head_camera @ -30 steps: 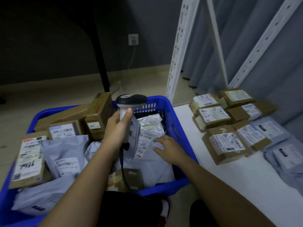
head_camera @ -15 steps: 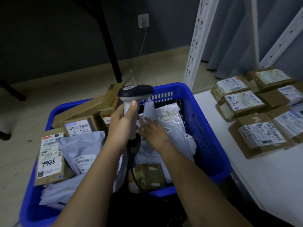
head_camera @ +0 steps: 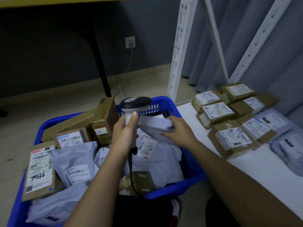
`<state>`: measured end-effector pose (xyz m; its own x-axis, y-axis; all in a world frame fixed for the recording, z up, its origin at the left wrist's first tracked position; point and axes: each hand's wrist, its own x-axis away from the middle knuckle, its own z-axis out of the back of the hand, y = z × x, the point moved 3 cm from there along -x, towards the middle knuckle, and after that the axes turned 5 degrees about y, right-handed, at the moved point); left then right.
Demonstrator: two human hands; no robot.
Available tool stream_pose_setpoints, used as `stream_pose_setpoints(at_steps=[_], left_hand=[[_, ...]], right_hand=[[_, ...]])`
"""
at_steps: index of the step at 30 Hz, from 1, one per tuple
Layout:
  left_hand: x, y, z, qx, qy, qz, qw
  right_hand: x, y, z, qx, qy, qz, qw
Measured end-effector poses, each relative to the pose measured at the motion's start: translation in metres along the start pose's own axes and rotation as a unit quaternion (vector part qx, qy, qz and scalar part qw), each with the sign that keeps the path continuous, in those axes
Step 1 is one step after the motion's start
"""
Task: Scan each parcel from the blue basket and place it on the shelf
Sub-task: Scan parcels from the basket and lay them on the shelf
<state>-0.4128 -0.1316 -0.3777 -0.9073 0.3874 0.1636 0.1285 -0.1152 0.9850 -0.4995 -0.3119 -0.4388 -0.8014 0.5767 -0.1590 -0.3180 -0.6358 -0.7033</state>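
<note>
Two hands, left (head_camera: 126, 133) gripping scanner (head_camera: 133, 110), right (head_camera: 177, 130) holding parcel (head_camera: 154, 126)

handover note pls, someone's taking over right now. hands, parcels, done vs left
Left hand: holds the scanner upright over the basket.
Right hand: grips a grey bag lifted above the basket, beside the scanner head.
Done: several boxes and bags already on the shelf.
Left: scan this bag, shelve it, then the many boxes and bags in the basket.
</note>
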Motion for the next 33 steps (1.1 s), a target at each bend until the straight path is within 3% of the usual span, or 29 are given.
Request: stream_pose_setpoints(at_steps=[5,9,16,24,27,31,33], left_hand=[[0.019,0.008,-0.024,0.021,-0.015,-0.009,1.0],[0.037,0.015,-0.049,0.027,-0.049,-0.003,0.998],[0.062,0.02,-0.091,0.021,-0.124,-0.008,0.992],[0.074,0.019,-0.124,0.017,-0.155,0.036,0.987],[0.074,0.017,-0.134,0.018,-0.181,0.046,0.982],[0.072,0.014,-0.137,-0.01,-0.178,0.036,0.983],[0.07,0.014,-0.137,-0.008,-0.174,0.032,0.984]], right_hand=[[0.026,-0.005,0.093,-0.144,0.092,-0.146,0.974],[0.064,-0.001,0.153,-0.281,0.218,-0.182,0.917],[0.121,0.037,0.168,-0.423,0.252,-0.308,0.814],[0.139,0.051,0.178,-0.542,0.298,-0.3,0.726],[0.144,0.052,0.183,-0.529,0.279,-0.294,0.745],[0.155,0.057,0.196,-0.352,0.232,-0.266,0.867],[0.157,0.06,0.197,-0.279,0.211,-0.231,0.908]])
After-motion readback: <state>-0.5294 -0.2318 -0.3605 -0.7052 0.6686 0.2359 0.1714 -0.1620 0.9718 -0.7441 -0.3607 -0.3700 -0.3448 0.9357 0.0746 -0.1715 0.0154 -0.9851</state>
